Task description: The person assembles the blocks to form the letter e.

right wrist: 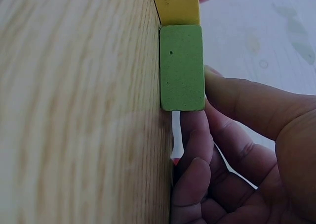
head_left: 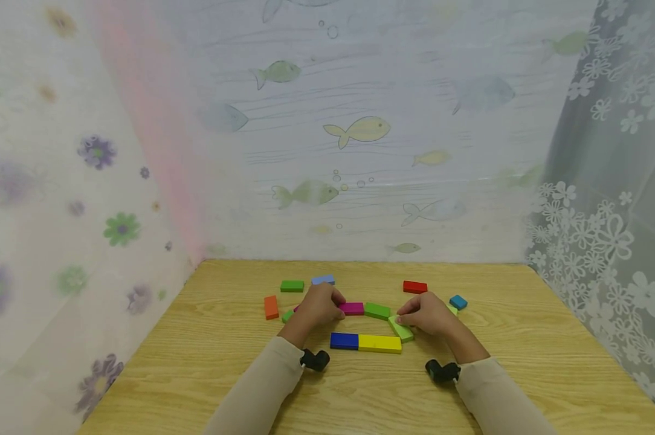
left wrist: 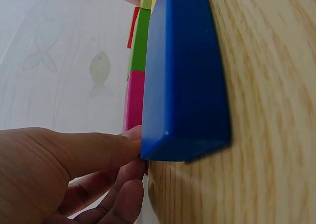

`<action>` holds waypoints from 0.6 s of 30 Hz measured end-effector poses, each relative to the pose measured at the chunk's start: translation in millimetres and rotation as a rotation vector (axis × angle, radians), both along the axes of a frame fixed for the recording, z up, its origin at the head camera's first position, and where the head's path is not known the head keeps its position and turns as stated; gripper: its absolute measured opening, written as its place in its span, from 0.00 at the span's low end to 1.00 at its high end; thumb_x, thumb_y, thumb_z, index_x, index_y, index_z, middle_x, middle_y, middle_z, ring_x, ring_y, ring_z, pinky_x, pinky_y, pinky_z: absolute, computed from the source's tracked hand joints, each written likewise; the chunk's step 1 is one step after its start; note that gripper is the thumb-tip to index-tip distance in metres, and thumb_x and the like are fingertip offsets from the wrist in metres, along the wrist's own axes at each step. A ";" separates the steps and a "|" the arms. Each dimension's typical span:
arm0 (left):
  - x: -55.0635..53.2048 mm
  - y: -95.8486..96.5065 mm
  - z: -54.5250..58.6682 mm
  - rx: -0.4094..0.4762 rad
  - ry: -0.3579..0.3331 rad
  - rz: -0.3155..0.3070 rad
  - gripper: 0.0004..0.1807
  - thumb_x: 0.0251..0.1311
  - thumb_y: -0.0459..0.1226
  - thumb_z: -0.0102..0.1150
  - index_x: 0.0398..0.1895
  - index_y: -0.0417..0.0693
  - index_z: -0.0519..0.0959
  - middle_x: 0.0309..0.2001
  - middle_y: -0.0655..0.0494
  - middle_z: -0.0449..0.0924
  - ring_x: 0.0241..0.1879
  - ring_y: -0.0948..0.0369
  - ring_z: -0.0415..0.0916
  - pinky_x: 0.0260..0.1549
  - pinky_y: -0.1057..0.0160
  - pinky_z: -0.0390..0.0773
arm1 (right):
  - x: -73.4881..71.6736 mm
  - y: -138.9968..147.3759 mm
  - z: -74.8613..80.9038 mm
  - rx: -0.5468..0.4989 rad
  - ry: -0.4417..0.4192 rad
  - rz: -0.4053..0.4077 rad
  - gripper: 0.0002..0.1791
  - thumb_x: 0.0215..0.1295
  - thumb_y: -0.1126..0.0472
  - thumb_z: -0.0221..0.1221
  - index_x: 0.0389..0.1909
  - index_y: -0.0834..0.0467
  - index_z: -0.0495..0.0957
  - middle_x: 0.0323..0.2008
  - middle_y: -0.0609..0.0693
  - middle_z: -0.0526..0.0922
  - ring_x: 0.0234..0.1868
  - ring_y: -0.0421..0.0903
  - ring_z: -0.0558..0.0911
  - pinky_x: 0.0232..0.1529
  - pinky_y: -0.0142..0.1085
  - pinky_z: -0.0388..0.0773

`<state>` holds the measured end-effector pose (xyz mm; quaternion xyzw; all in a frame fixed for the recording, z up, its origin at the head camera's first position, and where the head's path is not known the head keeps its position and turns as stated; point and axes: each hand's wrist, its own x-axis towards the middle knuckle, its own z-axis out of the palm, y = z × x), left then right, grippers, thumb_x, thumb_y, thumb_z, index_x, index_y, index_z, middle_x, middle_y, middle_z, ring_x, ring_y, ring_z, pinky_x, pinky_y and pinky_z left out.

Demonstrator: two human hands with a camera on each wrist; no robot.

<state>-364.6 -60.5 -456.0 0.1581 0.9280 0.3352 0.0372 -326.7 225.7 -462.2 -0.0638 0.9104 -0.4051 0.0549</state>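
Note:
My left hand [head_left: 321, 304] is at the left end of a magenta block [head_left: 352, 309], thumb and finger pinching it. In the left wrist view, a blue block [left wrist: 190, 75] hides part of that grip. A green block [head_left: 377, 311] continues the row rightward from the magenta one. At its right end, my right hand [head_left: 426, 312] pinches a light green block [head_left: 402, 329], which slants down toward a yellow block [head_left: 380, 344]. The right wrist view shows the light green block's end face [right wrist: 181, 68], with the thumb against its upper side.
Behind the hands lie a green block [head_left: 292, 286], a light blue block [head_left: 323, 280] and a red block [head_left: 415, 287]. An orange block [head_left: 271, 307] is at the left, a small blue block [head_left: 458, 301] at the right. Patterned curtains surround the wooden table [head_left: 360, 399].

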 end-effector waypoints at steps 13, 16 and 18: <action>-0.9 -1.5 -1.4 0.000 0.002 0.003 0.15 0.56 0.33 0.77 0.48 0.44 0.90 0.44 0.53 0.89 0.45 0.56 0.82 0.46 0.55 0.84 | -0.8 -0.4 -0.1 -0.005 -0.010 -0.003 0.08 0.62 0.59 0.73 0.38 0.58 0.89 0.38 0.50 0.87 0.38 0.46 0.79 0.36 0.36 0.77; -1.2 -2.1 -1.5 -0.002 0.009 0.006 0.15 0.55 0.33 0.77 0.48 0.44 0.90 0.44 0.53 0.89 0.45 0.56 0.82 0.45 0.56 0.84 | -1.0 -0.2 -0.3 -0.007 -0.009 -0.002 0.08 0.62 0.59 0.73 0.38 0.58 0.89 0.38 0.50 0.87 0.38 0.46 0.79 0.36 0.36 0.77; -1.2 -2.1 -1.4 0.002 0.011 0.008 0.16 0.55 0.33 0.77 0.48 0.44 0.90 0.44 0.53 0.89 0.45 0.56 0.82 0.45 0.56 0.84 | -1.0 0.0 -0.5 -0.006 -0.008 -0.002 0.08 0.62 0.59 0.73 0.38 0.58 0.89 0.38 0.50 0.87 0.38 0.46 0.79 0.37 0.36 0.77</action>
